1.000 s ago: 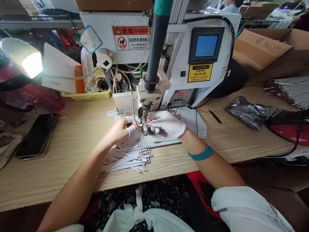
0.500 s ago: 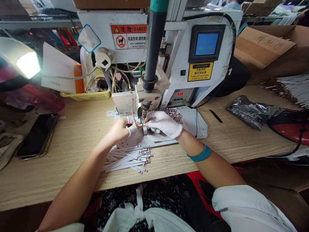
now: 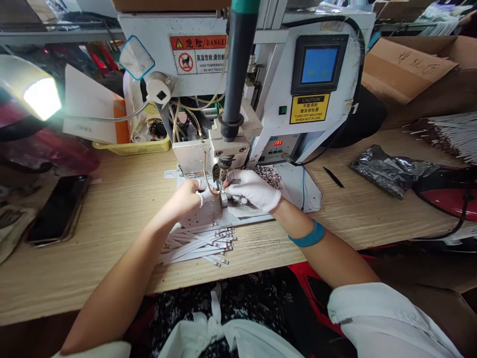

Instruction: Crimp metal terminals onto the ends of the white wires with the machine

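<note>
Head view: the left hand (image 3: 185, 195) is bare but for white rubbery covers on the fingertips (image 3: 203, 197). Thumb and forefinger are pinched narrow on a small piece (image 3: 222, 189) directly under the machine's ribbed metal tip (image 3: 222, 166). The right hand (image 3: 255, 189) wears a thin white knit glove. Its fingers are bunched close and pinch the same small piece from the other side, so the two hands nearly touch. The piece is too small to identify. It sits just above a small grey metal block (image 3: 223, 199), beside a curved copper-coloured wire (image 3: 205, 174). The machine (image 3: 276, 59) has a white painted metal housing. It carries a round dark tube (image 3: 238, 64) with a green top, a square blue screen (image 3: 319, 64), a yellow caution label (image 3: 309, 108) and a red danger label (image 3: 197, 54). Its flat white base plate (image 3: 298, 186) is speckled with dark spots and rests on a table (image 3: 122, 199) of pale wood grain. A loose fan of thin white flat strips (image 3: 197, 242) lies at the near table edge, just below the left hand. A smooth blue wristband (image 3: 308, 236) circles the right forearm. To the left are a lit lamp (image 3: 39, 97), a glossy black phone (image 3: 57, 209) lying flat, and a yellow perforated basket (image 3: 134, 146). To the right are a crinkled dark foil bag (image 3: 387, 171) and an open cardboard box (image 3: 402, 69).
</note>
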Tool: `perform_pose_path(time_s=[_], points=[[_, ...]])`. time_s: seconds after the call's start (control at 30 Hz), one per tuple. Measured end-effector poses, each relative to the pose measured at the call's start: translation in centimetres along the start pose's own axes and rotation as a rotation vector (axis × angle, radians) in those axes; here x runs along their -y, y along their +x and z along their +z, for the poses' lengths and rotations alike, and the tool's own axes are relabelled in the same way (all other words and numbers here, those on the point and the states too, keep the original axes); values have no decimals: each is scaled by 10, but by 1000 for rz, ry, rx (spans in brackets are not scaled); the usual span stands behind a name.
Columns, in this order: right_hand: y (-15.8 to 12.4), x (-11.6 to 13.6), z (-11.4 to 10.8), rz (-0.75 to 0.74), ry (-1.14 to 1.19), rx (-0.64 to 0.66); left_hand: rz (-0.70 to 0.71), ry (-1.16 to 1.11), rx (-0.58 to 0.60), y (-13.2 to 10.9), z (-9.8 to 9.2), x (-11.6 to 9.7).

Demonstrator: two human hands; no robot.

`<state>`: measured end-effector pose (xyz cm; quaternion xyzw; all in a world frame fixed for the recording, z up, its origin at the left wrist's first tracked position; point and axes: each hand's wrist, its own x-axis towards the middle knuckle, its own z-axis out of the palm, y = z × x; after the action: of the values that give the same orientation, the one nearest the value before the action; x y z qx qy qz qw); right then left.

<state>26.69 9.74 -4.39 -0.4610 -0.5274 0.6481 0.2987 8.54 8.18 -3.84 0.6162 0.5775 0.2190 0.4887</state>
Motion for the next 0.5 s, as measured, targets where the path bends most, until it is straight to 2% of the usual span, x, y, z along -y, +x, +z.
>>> perform_pose_path(time_s=[0.5], points=[[0, -2, -3, 12, 12, 37, 11, -86, 53, 5, -3, 2]])
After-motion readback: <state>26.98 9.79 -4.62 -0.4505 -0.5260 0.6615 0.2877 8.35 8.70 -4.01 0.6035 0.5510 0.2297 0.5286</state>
